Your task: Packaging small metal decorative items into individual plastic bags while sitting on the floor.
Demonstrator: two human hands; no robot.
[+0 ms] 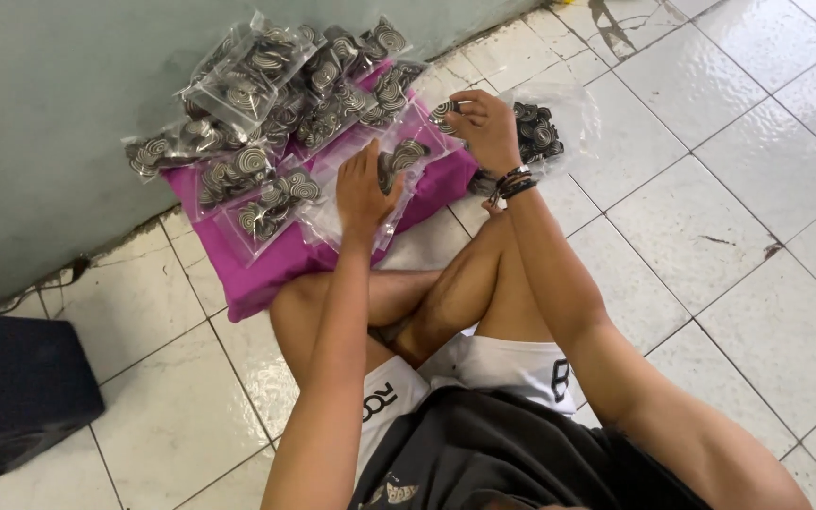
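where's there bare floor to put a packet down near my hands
Bare tile lies right of the loose bag of spiral discs, and more between the magenta cloth and the dark box. The cloth itself is crowded with filled packets under both the left hand and right hand.

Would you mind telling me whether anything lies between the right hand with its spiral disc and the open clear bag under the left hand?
Nothing visible does. The right hand holds a spiral disc just above the clear bag, which the left hand pins on the magenta cloth.
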